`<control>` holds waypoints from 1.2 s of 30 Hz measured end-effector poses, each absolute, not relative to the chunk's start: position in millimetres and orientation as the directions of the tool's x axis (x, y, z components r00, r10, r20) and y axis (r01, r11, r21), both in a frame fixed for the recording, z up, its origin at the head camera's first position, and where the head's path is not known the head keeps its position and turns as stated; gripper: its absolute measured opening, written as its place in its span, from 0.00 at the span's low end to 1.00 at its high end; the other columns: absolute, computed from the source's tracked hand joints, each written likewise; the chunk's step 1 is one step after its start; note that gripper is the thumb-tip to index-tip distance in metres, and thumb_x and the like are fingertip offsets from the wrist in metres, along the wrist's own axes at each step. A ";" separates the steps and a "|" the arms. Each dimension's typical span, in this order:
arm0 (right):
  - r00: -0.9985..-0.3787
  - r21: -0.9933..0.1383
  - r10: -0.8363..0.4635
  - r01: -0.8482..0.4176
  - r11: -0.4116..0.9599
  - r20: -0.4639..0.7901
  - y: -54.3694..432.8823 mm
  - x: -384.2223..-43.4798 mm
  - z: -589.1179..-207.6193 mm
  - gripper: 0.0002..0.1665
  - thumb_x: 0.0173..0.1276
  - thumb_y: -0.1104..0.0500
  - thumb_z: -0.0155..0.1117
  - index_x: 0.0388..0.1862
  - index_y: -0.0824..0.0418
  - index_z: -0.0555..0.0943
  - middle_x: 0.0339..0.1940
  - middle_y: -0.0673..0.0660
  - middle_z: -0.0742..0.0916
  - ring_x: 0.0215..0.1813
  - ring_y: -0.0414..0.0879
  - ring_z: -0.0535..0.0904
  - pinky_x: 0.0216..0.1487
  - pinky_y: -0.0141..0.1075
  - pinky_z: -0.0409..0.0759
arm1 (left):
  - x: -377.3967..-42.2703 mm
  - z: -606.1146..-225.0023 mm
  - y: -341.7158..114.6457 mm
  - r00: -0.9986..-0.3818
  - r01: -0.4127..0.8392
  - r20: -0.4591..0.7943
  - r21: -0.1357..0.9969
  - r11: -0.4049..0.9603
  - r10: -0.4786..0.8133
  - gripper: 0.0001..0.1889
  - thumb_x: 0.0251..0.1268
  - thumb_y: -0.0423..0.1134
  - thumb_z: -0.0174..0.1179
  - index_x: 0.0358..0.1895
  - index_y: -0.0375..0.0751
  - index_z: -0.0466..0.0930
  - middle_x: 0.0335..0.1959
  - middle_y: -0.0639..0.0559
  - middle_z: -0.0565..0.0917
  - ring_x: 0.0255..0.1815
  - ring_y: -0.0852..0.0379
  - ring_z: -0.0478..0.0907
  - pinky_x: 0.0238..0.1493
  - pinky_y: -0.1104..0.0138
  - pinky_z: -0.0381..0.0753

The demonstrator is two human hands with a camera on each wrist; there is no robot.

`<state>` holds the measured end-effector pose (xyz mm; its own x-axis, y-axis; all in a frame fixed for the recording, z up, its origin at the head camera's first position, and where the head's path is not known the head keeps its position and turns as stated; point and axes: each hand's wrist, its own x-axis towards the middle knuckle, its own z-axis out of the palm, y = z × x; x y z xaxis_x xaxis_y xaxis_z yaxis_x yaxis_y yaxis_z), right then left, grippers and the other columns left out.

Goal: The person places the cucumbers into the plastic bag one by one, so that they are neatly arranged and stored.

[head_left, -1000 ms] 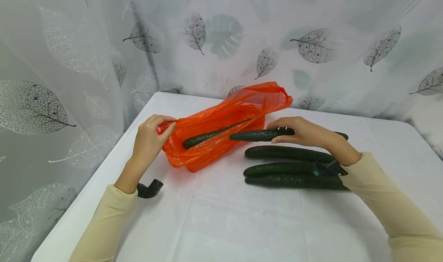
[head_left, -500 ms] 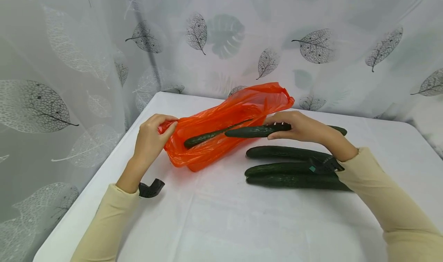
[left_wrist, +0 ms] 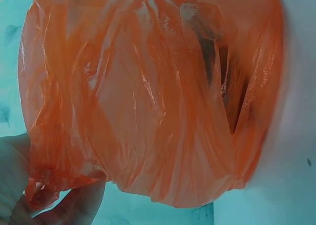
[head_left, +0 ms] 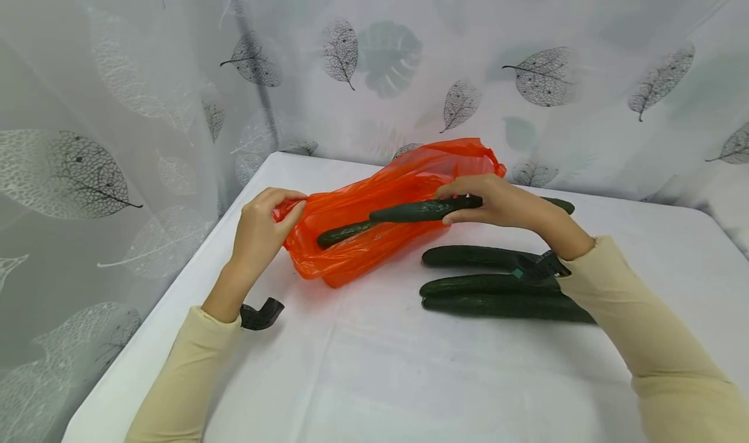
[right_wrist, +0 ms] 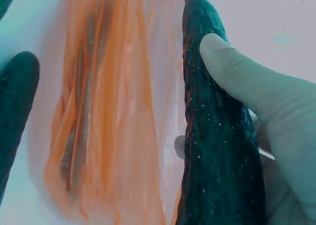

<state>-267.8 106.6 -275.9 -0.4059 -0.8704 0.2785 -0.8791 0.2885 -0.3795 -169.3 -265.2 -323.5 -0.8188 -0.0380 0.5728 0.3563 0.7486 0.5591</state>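
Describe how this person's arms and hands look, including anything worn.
The left sleeve and right sleeve are long, plain and pale yellow-beige, with creases in the cloth. The left hand and right hand wear no gloves. A bent black piece shows at the left cuff; a black piece with a small green patch shows at the right.
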 end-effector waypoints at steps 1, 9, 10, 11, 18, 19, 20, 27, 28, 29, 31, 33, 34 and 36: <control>-0.414 -0.387 -0.868 -0.874 0.294 0.275 105.2 -268.0 -274.8 0.25 0.56 0.62 0.75 0.54 0.65 0.82 0.49 0.56 0.87 0.51 0.49 0.81 0.51 0.47 0.81 | -169.4 -323.0 -265.0 -0.820 0.357 0.572 0.561 0.747 -0.038 0.09 0.63 0.33 0.65 0.45 0.35 0.85 0.43 0.41 0.84 0.46 0.44 0.80 0.46 0.50 0.84; -0.477 -0.373 -0.848 -0.849 0.375 0.233 91.0 -269.8 -272.1 0.26 0.57 0.59 0.74 0.56 0.64 0.81 0.52 0.58 0.85 0.56 0.53 0.78 0.55 0.50 0.80 | -168.2 -320.9 -265.8 -0.833 0.331 0.550 0.569 0.753 -0.050 0.09 0.64 0.33 0.65 0.45 0.36 0.85 0.44 0.41 0.84 0.46 0.45 0.80 0.46 0.50 0.84; -0.480 -0.357 -0.845 -0.851 0.385 0.235 89.4 -269.9 -272.5 0.27 0.57 0.58 0.75 0.56 0.64 0.81 0.52 0.58 0.85 0.57 0.55 0.78 0.57 0.51 0.78 | -168.0 -320.5 -265.9 -0.834 0.330 0.549 0.570 0.752 -0.049 0.09 0.64 0.33 0.65 0.45 0.36 0.85 0.44 0.41 0.84 0.46 0.44 0.80 0.46 0.50 0.84; -0.485 -0.340 -0.842 -0.853 0.395 0.238 87.9 -270.2 -273.0 0.27 0.57 0.58 0.75 0.56 0.63 0.81 0.53 0.58 0.85 0.58 0.55 0.78 0.57 0.51 0.78 | -167.9 -320.1 -265.9 -0.835 0.331 0.548 0.571 0.752 -0.048 0.09 0.64 0.33 0.64 0.45 0.36 0.85 0.44 0.41 0.84 0.46 0.44 0.80 0.46 0.50 0.84; -0.457 -0.251 -0.846 -0.883 0.396 0.274 74.2 -272.0 -271.2 0.29 0.56 0.55 0.75 0.57 0.62 0.81 0.52 0.57 0.85 0.56 0.53 0.79 0.57 0.49 0.78 | -167.4 -319.3 -266.5 -0.833 0.332 0.552 0.570 0.751 -0.050 0.09 0.64 0.34 0.65 0.45 0.36 0.85 0.44 0.41 0.84 0.46 0.45 0.80 0.45 0.51 0.84; -0.449 -0.246 -0.849 -0.888 0.389 0.279 72.2 -273.0 -271.2 0.29 0.56 0.55 0.75 0.57 0.62 0.81 0.52 0.57 0.85 0.55 0.52 0.79 0.56 0.49 0.79 | -167.3 -319.5 -266.6 -0.832 0.332 0.552 0.570 0.751 -0.051 0.09 0.64 0.34 0.65 0.45 0.36 0.85 0.44 0.42 0.84 0.46 0.45 0.80 0.46 0.51 0.84; -0.439 -0.241 -0.851 -0.893 0.379 0.288 70.3 -274.5 -271.8 0.29 0.56 0.55 0.75 0.57 0.61 0.81 0.51 0.56 0.85 0.55 0.51 0.79 0.56 0.48 0.79 | -167.3 -319.5 -266.6 -0.831 0.334 0.554 0.570 0.751 -0.052 0.09 0.64 0.34 0.65 0.45 0.36 0.85 0.44 0.42 0.84 0.46 0.45 0.80 0.46 0.51 0.84; -0.420 -0.230 -0.864 -0.902 0.365 0.276 57.0 -276.6 -271.7 0.29 0.56 0.54 0.76 0.57 0.61 0.82 0.52 0.56 0.85 0.56 0.51 0.79 0.58 0.47 0.78 | -168.3 -319.9 -266.1 -0.830 0.338 0.556 0.570 0.749 -0.049 0.09 0.64 0.34 0.65 0.45 0.36 0.85 0.43 0.42 0.84 0.46 0.45 0.80 0.46 0.51 0.84; -0.424 -0.226 -0.865 -0.901 0.371 0.269 55.5 -276.5 -272.0 0.29 0.56 0.54 0.76 0.57 0.61 0.81 0.53 0.57 0.85 0.57 0.52 0.78 0.58 0.48 0.78 | -168.6 -320.1 -265.9 -0.829 0.339 0.557 0.570 0.749 -0.048 0.09 0.64 0.34 0.65 0.45 0.36 0.85 0.43 0.42 0.84 0.46 0.46 0.80 0.46 0.52 0.84; -0.428 -0.223 -0.865 -0.899 0.377 0.263 54.1 -276.6 -272.8 0.29 0.56 0.54 0.76 0.58 0.60 0.81 0.54 0.57 0.85 0.58 0.53 0.78 0.58 0.49 0.78 | -168.9 -320.5 -265.6 -0.829 0.340 0.557 0.569 0.748 -0.047 0.09 0.64 0.34 0.65 0.45 0.37 0.85 0.43 0.42 0.84 0.46 0.46 0.80 0.46 0.52 0.84; -0.428 -0.221 -0.865 -0.899 0.378 0.262 51.0 -276.8 -274.6 0.30 0.57 0.54 0.76 0.58 0.60 0.81 0.54 0.57 0.85 0.58 0.53 0.78 0.58 0.49 0.78 | -169.5 -321.7 -265.1 -0.829 0.343 0.557 0.570 0.747 -0.044 0.08 0.64 0.34 0.65 0.45 0.37 0.85 0.43 0.43 0.84 0.46 0.46 0.80 0.46 0.52 0.84; -0.418 -0.217 -0.866 -0.904 0.368 0.273 47.8 -277.1 -276.5 0.29 0.57 0.54 0.76 0.58 0.60 0.82 0.53 0.57 0.85 0.56 0.53 0.78 0.57 0.48 0.79 | -170.2 -322.9 -264.7 -0.828 0.346 0.558 0.570 0.746 -0.043 0.08 0.64 0.34 0.65 0.44 0.37 0.85 0.43 0.43 0.84 0.46 0.46 0.80 0.46 0.52 0.84; -0.410 -0.212 -0.868 -0.908 0.360 0.282 46.1 -277.9 -277.7 0.29 0.56 0.55 0.76 0.57 0.60 0.82 0.52 0.57 0.85 0.56 0.53 0.79 0.56 0.48 0.79 | -170.3 -323.3 -264.5 -0.828 0.347 0.559 0.570 0.745 -0.042 0.08 0.64 0.34 0.65 0.44 0.37 0.85 0.43 0.43 0.84 0.45 0.46 0.80 0.45 0.52 0.84; -0.392 -0.203 -0.869 -0.917 0.343 0.302 42.4 -278.8 -279.6 0.28 0.56 0.55 0.76 0.56 0.60 0.82 0.51 0.56 0.86 0.55 0.52 0.79 0.55 0.47 0.79 | -170.5 -323.8 -264.4 -0.827 0.348 0.560 0.569 0.745 -0.042 0.08 0.64 0.34 0.65 0.44 0.37 0.85 0.43 0.43 0.84 0.45 0.46 0.80 0.45 0.52 0.84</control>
